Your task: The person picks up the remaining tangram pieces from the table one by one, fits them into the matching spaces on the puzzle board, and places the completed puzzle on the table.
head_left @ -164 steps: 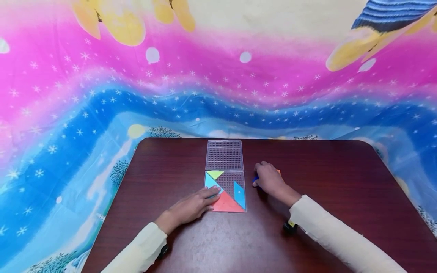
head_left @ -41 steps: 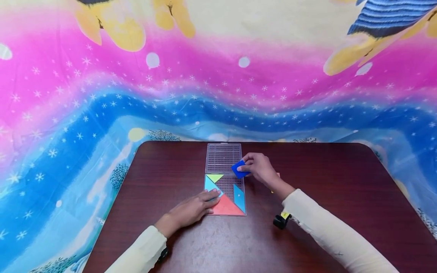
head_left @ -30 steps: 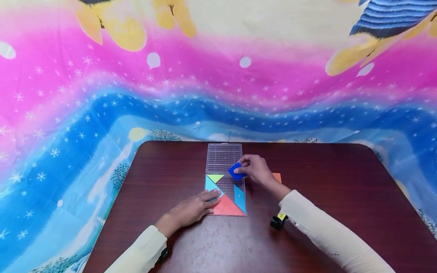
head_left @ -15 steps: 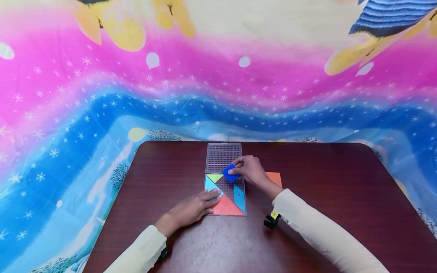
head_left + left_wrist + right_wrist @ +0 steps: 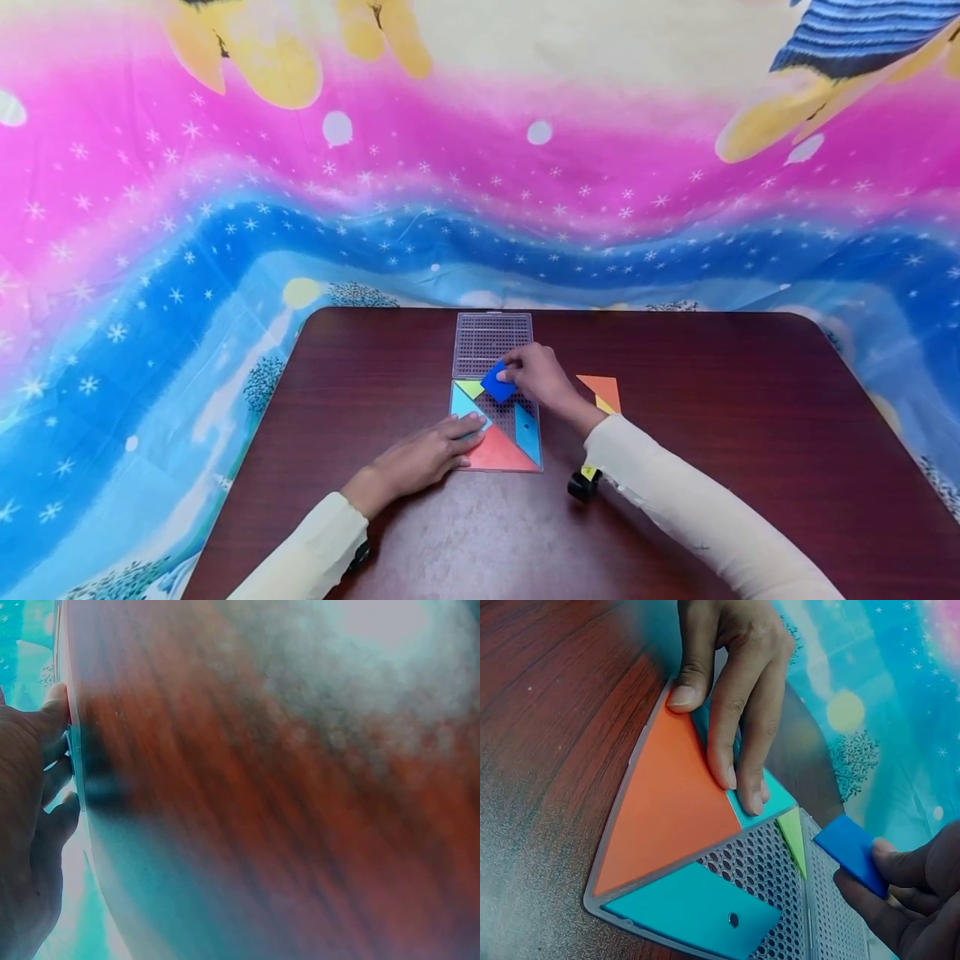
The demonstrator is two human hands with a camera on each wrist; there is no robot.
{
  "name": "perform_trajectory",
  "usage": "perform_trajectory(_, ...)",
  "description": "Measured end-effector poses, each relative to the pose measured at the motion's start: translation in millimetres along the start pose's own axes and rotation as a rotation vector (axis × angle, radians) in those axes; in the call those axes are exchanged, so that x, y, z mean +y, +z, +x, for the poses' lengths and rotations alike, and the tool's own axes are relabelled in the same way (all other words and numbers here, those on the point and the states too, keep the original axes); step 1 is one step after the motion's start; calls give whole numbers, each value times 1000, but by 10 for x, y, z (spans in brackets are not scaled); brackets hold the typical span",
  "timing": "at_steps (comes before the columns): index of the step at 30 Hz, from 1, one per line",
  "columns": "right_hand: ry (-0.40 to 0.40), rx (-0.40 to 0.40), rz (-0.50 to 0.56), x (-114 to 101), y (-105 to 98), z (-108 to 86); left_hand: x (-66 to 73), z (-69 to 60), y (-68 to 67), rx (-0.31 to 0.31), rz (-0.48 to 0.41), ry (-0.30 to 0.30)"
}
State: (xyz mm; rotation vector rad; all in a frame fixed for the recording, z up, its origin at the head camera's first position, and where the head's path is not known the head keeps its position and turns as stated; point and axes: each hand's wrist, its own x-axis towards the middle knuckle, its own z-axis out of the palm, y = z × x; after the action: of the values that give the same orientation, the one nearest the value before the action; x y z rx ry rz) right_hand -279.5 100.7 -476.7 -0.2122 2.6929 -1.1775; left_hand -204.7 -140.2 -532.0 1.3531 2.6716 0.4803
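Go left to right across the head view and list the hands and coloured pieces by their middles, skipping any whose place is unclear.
Left hand → light green triangle → dark blue piece → right hand → orange piece.

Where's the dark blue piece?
In the head view, the dark blue piece is pinched by the right hand over the open case, just right of the light green triangle.

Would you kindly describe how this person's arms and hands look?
The left sleeve and right sleeve are long and cream; the left hand and right hand are bare. Both wrist cameras are black, the right with a yellow label.
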Motion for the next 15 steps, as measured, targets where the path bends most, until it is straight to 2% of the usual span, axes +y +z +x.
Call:
perform_trajectory(4, 2, -13, -40, 25, 58, 19, 2, 2, 2, -9, 10, -3)
perform_trajectory(11, 80, 6, -13, 33, 166, 32, -5, 13, 2, -22, 30, -8)
perform_trajectory(15, 92, 22, -35, 23, 216, 45, -8, 13, 9, -9, 36, 1)
